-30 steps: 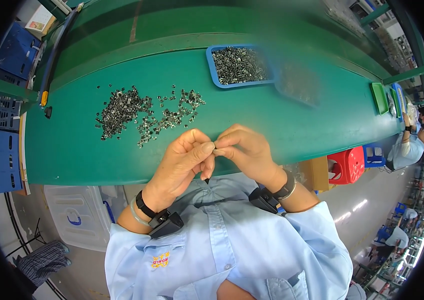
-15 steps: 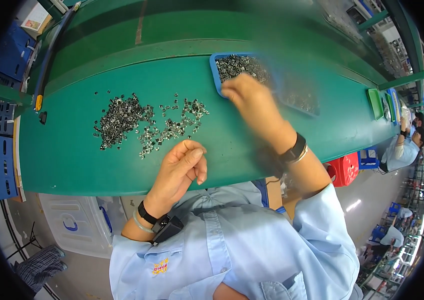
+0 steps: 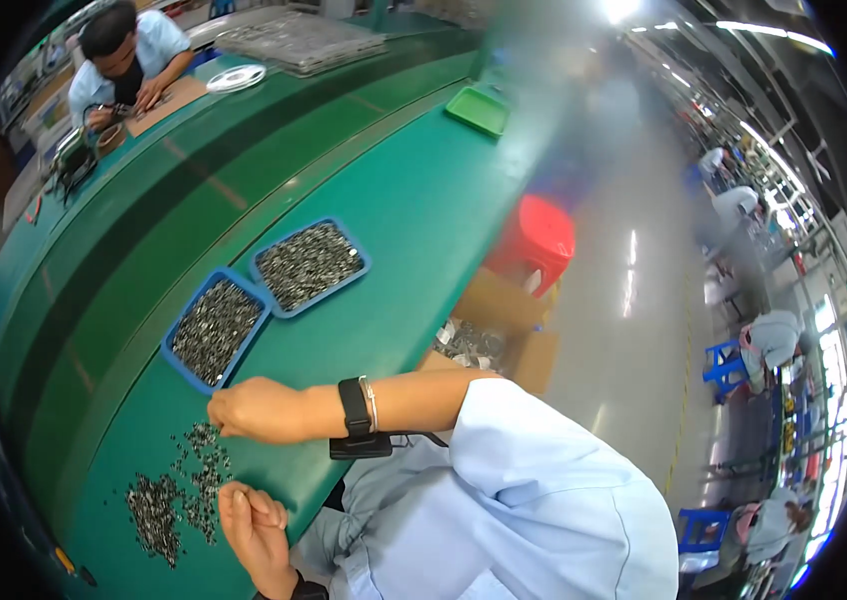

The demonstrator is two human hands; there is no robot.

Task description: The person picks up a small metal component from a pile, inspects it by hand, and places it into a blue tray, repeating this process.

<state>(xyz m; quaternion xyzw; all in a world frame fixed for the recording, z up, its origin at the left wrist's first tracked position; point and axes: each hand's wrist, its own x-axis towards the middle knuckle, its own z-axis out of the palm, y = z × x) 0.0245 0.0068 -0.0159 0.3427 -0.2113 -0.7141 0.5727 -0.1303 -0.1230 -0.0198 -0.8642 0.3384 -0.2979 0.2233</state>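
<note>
Red plastic stool (image 3: 544, 233) near an open cardboard box (image 3: 536, 362), a green tray (image 3: 478, 112), a blue chair (image 3: 706, 517).

A factory floor for hand work on small pieces: a long green workbench (image 3: 399, 205) runs diagonally across the frame, with blue trays (image 3: 289, 313) of small dark and silvery parts (image 3: 154, 515) at left of center and more heaped loose at lower left. A worker (image 3: 166, 45) in light blue bends over another bench, upper left. At right, similarly dressed workers (image 3: 772, 335) line a gray aisle (image 3: 599, 380) with blue stools (image 3: 722, 368) under strip lights (image 3: 754, 28).
</note>
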